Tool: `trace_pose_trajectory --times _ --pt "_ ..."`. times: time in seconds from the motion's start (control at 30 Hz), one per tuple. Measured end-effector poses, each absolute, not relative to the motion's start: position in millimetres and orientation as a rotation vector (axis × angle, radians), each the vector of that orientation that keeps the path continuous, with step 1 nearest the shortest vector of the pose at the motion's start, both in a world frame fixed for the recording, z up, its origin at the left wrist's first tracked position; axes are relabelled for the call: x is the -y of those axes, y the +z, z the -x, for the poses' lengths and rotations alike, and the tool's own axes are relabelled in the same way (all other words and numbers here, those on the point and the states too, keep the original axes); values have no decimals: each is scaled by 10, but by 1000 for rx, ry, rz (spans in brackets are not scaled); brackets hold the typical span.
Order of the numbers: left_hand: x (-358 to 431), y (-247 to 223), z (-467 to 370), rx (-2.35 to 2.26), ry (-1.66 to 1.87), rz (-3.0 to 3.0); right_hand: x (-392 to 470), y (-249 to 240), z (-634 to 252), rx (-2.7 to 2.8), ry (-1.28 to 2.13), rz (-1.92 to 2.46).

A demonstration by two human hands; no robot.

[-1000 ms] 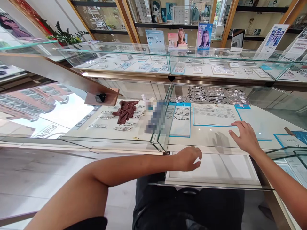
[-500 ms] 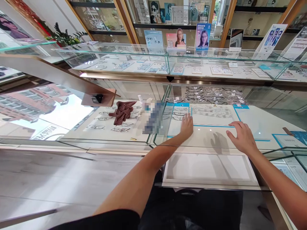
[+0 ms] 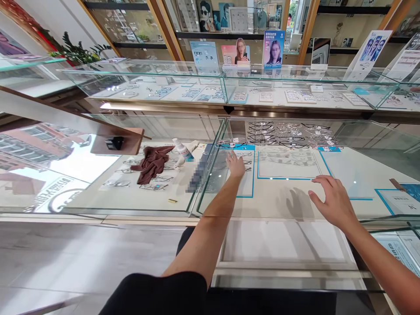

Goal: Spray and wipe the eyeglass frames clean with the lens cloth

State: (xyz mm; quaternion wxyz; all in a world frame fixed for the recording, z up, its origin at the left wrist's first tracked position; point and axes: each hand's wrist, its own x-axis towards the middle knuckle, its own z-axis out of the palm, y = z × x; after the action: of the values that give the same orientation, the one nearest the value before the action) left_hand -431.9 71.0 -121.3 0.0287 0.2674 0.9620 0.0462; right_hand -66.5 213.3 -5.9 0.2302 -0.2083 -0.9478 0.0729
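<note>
My left hand [image 3: 236, 165] reaches over the left blue-edged sheet [image 3: 248, 189], near the glasses lying on it and just below a row of frames [image 3: 231, 142]. Its fingers are spread, and no object shows in them. My right hand [image 3: 332, 202] hovers over the case, right of the middle blue-edged sheet [image 3: 287, 165], fingers apart and holding nothing. Several glasses [image 3: 261, 131] stand stacked at the back of this case. Whether my left fingertips touch anything is too small to tell.
A brown cloth [image 3: 151, 164], a white bottle [image 3: 183, 150] and more glasses lie in the left case. Glass panel edges [image 3: 210, 168] divide the two cases. A white drawer [image 3: 285, 245] is below my hands. Sign cards [image 3: 273, 49] stand on the rear counter.
My left hand has moved left and slightly up, off the middle sheet's left edge to the left sheet. My right hand has barely moved. The view has shifted a little.
</note>
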Motion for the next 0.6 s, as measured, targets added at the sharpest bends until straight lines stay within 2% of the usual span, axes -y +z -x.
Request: trace_pose_trajectory --times 0.6 --pt "-848 -1311 4781 -2705 56 -1048 -2097 -49 535 2604 108 528"
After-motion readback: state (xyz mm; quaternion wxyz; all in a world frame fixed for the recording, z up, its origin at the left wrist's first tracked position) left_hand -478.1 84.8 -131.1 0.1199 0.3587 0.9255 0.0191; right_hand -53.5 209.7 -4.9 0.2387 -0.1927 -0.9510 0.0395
